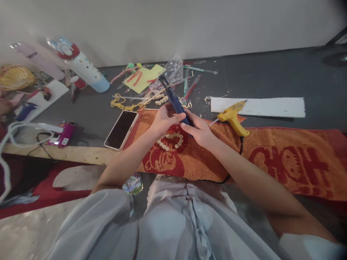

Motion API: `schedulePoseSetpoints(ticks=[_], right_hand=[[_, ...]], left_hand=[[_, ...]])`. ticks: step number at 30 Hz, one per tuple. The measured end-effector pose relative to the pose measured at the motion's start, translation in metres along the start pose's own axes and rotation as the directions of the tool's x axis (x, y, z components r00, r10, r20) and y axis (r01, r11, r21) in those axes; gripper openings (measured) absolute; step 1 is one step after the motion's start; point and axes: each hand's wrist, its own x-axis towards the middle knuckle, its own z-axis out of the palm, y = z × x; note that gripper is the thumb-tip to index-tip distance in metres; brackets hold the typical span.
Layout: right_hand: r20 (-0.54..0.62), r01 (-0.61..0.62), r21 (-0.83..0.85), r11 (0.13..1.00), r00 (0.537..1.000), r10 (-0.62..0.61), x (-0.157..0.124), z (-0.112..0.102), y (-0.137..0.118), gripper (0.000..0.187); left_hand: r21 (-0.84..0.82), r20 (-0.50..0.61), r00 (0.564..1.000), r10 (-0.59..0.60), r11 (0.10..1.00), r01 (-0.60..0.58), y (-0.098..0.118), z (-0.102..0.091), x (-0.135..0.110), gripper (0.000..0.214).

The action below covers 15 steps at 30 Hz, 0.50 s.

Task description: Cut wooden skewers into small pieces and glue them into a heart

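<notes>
My left hand (166, 120) and my right hand (200, 129) are both closed round a long dark blue tool (175, 101), raised over the towel. Its dark, narrow far end looks split in two; I cannot tell its exact kind. Below my hands, a heart-shaped outline of small cream pieces (177, 144) lies on the orange and red towel (208, 162). To the right of my right hand rests a yellow glue gun (231, 115), a clear stick showing at its back. A phone (121, 129) with a dark screen lies left of my left hand.
Behind the towel are yellow paper (141, 82), yellow yarn (120, 103), clear plastic and scattered cream bits. A white strip (260, 106) lies at right. Bottles (86, 68), a purple object with a white cable (65, 135) and a woven basket (15, 77) are at left.
</notes>
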Motion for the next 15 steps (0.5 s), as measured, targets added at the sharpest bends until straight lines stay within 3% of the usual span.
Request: schedulePoseSetpoints(ticks=[15], right_hand=[[-0.005,-0.025,-0.010,1.000,1.000,0.025,0.0014,-0.0001,-0.0056,0.051]], left_hand=[[-0.009,-0.018,1.000,0.006,1.000,-0.006,0.0027,0.0029,-0.0015,0.056]])
